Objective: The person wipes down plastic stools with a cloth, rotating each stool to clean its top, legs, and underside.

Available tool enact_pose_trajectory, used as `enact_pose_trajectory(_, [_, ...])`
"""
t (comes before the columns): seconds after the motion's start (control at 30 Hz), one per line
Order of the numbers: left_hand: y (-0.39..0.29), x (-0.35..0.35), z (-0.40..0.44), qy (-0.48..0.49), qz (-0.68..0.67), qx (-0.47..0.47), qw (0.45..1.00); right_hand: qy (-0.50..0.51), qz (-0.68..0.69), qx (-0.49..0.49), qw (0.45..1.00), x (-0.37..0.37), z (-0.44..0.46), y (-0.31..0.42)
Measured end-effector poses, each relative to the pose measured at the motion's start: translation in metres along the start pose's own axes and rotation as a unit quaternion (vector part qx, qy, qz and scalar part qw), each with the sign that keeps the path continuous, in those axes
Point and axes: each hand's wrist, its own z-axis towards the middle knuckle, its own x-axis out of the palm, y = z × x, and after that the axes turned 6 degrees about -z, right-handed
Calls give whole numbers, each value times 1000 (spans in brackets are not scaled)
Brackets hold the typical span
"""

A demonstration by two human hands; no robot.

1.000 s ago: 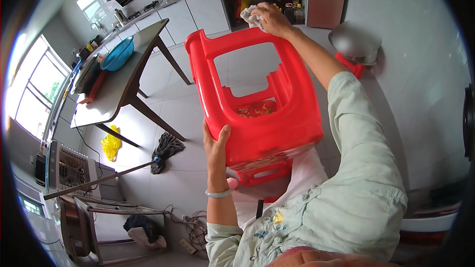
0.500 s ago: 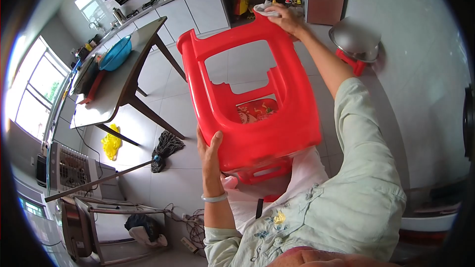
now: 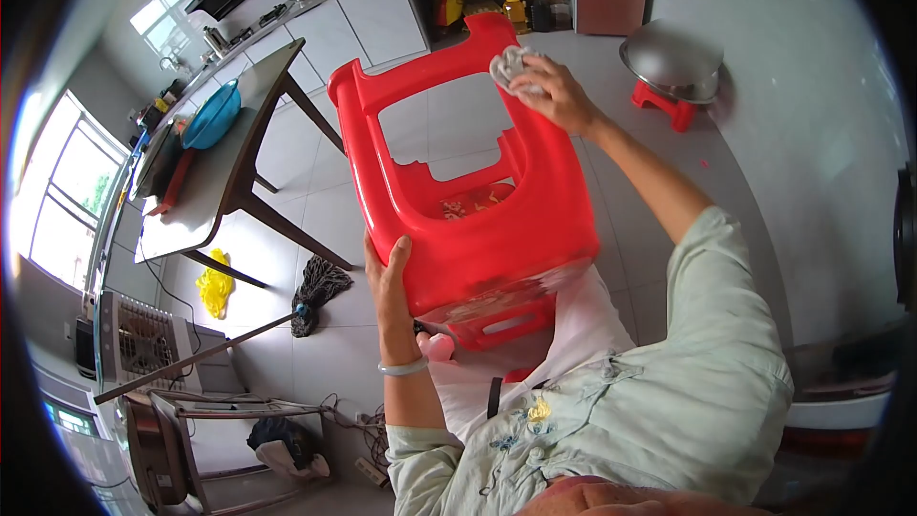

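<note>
A large red plastic stool (image 3: 497,263) is tipped over in front of my lap, with its legs pointing away from me and its open side facing up. My left hand (image 3: 389,279) grips its near left edge, thumb on top and the other fingers mostly hidden behind it. In my right hand (image 3: 564,100) is a crumpled greyish-white cloth (image 3: 512,69), pressed against the inner side of the far right leg. Through the side opening a printed pattern shows on the stool's inside. Below the stool, another red plastic piece with a slot (image 3: 506,327) is partly visible.
To the left stands a table (image 3: 205,193) bearing a blue basin (image 3: 212,115). A mop (image 3: 320,289) and a yellow bag (image 3: 216,285) lie on the floor. At right, a metal wok-like bowl (image 3: 673,57) rests on a small red stool (image 3: 669,107).
My right hand has slid the cloth from the tip of the far right leg down along its inner side, toward me. The stool has shifted slightly left in view.
</note>
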Motion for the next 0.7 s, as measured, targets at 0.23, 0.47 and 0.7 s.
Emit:
enact_pose_trajectory(0.23, [2, 0, -1, 10, -12, 9, 1000, -35, -105, -82, 990, -27, -126, 101])
enact_pose_trajectory(0.47, [1, -5, -1, 28, -10, 2, 1000, -61, -80, -35, 994, -19, -128, 106])
enact_pose_trajectory(0.7, [3, -4, 2, 25, 6, -1, 1000, -54, -81, -30, 995, 1, -10, 13])
